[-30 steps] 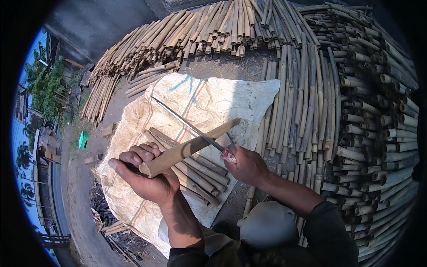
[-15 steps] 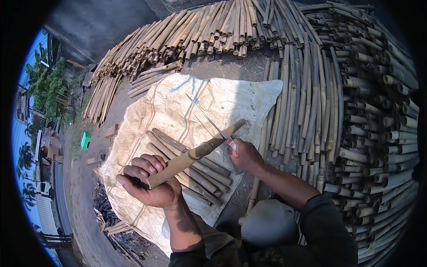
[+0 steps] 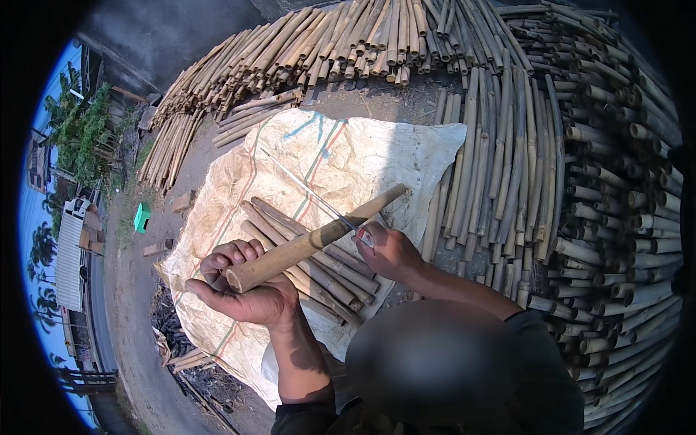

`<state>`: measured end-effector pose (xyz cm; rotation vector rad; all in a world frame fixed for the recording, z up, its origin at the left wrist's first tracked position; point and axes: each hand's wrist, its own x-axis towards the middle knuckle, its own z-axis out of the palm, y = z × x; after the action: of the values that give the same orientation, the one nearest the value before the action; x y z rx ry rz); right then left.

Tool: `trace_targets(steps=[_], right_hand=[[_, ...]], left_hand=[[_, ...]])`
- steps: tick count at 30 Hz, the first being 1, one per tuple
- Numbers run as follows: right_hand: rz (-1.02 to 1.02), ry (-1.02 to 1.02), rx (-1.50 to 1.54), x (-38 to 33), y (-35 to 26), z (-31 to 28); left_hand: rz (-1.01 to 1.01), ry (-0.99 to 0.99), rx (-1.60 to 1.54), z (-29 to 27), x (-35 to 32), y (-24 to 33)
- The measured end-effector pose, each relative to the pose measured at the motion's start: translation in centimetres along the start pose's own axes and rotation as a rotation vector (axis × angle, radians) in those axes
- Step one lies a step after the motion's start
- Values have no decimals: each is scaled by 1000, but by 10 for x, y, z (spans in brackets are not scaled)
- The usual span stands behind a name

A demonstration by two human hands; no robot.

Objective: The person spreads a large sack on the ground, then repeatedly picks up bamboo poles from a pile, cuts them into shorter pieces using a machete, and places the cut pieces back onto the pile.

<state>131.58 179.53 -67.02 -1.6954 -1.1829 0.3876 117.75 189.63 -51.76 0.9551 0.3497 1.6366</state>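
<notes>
A bamboo pole [image 3: 290,259] lies slantwise across the middle, its near left end resting in my left hand [image 3: 250,293]. The palm faces up and the fingers curl beside the pole's cut end, with the thumb stretched out to the left. My right hand [image 3: 390,250] is closed round the red-and-white handle of a long thin-bladed tool [image 3: 308,190]. Its blade points up and left, crossing the pole near a dark joint; whether it touches the bamboo I cannot tell. Under the pole, several shorter bamboo pieces [image 3: 341,270] lie side by side on a pale woven sheet [image 3: 406,156].
Stacked bamboo poles [image 3: 355,36] run along the back. More lie in a row [image 3: 500,159] right of the sheet, and a tall pile [image 3: 638,239] fills the right side. A green plastic stool [image 3: 142,217] stands at left. A blurred rounded shape [image 3: 435,362] covers the bottom middle.
The tool's blade has swung left and lower, and my right hand has moved slightly left. The pole has turned a little in my left hand, showing more of its cut end.
</notes>
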Motion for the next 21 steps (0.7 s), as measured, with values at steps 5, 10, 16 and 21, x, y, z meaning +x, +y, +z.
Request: trace_targets(steps=[5, 10, 16, 21], right_hand=[[-94, -98, 1, -1, 5, 1], [172, 61, -16, -2, 11, 2], [9, 11, 105, -8, 13, -1], [62, 24, 61, -7, 8, -4]], left_hand=[[-177, 19, -43, 0, -2, 7], [-219, -18, -66, 2, -5, 11], [-281, -192, -208, 0, -5, 5], [-116, -321, -218, -11, -8, -2]])
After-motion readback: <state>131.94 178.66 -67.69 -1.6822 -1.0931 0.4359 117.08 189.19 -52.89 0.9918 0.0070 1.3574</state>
